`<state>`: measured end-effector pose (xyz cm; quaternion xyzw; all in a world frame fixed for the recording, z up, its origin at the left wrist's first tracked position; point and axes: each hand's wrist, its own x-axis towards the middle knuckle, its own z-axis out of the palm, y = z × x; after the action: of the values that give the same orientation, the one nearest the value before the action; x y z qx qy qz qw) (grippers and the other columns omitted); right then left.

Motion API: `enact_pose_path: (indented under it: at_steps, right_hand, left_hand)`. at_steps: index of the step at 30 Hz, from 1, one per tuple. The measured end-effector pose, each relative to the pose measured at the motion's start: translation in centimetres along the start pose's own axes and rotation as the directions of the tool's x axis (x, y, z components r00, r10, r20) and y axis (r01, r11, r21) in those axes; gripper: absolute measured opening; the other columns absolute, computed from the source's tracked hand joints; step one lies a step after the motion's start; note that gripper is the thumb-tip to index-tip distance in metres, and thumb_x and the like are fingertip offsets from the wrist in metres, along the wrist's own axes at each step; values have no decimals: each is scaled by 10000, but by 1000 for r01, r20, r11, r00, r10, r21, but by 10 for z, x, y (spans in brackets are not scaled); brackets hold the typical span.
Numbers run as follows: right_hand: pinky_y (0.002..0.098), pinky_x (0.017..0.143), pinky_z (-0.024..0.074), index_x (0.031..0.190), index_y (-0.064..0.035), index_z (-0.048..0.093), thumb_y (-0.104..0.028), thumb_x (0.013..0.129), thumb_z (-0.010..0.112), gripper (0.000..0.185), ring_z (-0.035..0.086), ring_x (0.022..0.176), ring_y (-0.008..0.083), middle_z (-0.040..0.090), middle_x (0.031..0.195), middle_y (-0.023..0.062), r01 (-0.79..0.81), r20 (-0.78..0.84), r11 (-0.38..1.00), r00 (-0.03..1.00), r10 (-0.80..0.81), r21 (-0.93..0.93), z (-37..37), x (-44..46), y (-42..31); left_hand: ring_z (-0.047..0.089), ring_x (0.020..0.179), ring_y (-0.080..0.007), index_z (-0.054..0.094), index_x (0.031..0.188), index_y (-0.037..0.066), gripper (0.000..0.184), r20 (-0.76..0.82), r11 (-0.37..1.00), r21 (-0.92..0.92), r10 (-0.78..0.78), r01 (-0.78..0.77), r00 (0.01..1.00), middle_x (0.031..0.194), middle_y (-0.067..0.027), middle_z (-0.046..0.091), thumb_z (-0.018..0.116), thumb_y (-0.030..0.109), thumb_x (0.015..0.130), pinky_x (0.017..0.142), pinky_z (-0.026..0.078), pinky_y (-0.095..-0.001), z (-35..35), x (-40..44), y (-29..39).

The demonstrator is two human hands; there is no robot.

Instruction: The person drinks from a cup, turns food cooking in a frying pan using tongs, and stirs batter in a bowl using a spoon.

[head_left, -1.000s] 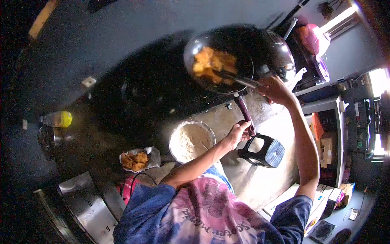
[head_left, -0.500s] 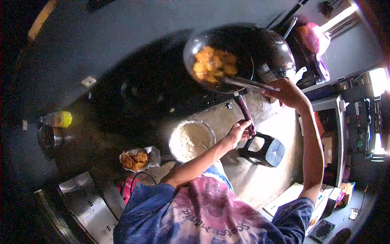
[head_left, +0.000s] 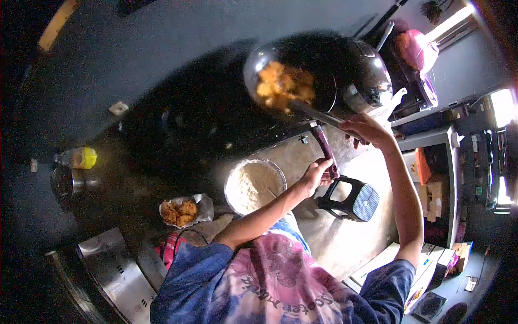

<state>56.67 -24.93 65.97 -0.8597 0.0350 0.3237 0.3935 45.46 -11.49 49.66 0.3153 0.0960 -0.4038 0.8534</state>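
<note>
My left hand (head_left: pixel 317 177) is closed round the dark maroon handle (head_left: pixel 324 144) of a frying pan (head_left: pixel 324 89). Golden-brown fried pieces (head_left: pixel 283 86) lie in the left part of the pan, blurred. My right hand (head_left: pixel 369 131) grips a long metal cooking utensil (head_left: pixel 321 116), which slants down to the left into the pan. Its far end reaches the fried pieces, where its shape cannot be made out. Below the pan and left of my left forearm stands a bowl of pale, lumpy batter (head_left: pixel 251 186), with a thin handle leaning at its right side.
A lined dish of browned fried food (head_left: pixel 181 212) sits to the left of the bowl. A black stool (head_left: pixel 364 202) is on the floor by my left hand. Right of the pan is a dark rounded appliance (head_left: pixel 369 70). A yellow-labelled bottle (head_left: pixel 83 158) stands far left.
My right hand has moved left and slightly down, and the utensil tilts more steeply, its tip shifted slightly left. My left hand stays on the pan handle.
</note>
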Motion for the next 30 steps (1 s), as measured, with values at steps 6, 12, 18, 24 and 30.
enact_pose_path:
  at_steps: [6,12,18,24,30]
  right_hand:
    - [192,310,369,780,-29,633,-344,824,592,321,561,410,107,616,635,54,50,-9,999,999,-49,5,-5,-14,-17]
    - [207,322,400,733,-23,636,-337,838,575,337,565,415,109,610,617,64,-15,2,987,1000,15,-159,7,-3,-7]
    - [251,358,479,796,-2,649,-293,867,539,319,594,468,132,605,617,72,138,89,953,989,-118,-270,13,-9,-16]
    - [244,340,451,787,9,633,-304,864,541,335,591,462,126,593,602,77,246,69,931,969,-236,-268,14,3,-1]
    - [240,333,388,831,-26,647,-297,838,579,280,547,412,117,595,612,68,44,-32,998,999,-42,55,28,3,-5]
  left_hand:
    - [620,821,-141,554,965,107,263,7,1000,-9,16,-16,1000,892,-37,645,516,351,875,698,504,-286,1,-2,0]
    - [617,825,-145,546,966,107,264,-6,1000,-12,9,-9,1000,905,-44,642,518,354,876,690,510,-284,2,-2,0]
    - [618,819,-145,544,972,107,268,-7,1000,-21,21,-21,1000,908,-45,642,517,357,878,703,510,-286,2,-2,-1]
    - [623,825,-152,553,972,102,269,-12,999,-29,16,-16,1000,906,-49,644,515,353,881,720,507,-291,2,-2,-2]
    - [628,838,-161,557,967,97,277,-8,999,-31,17,-18,1000,914,-56,645,517,356,880,722,507,-295,0,0,-4]
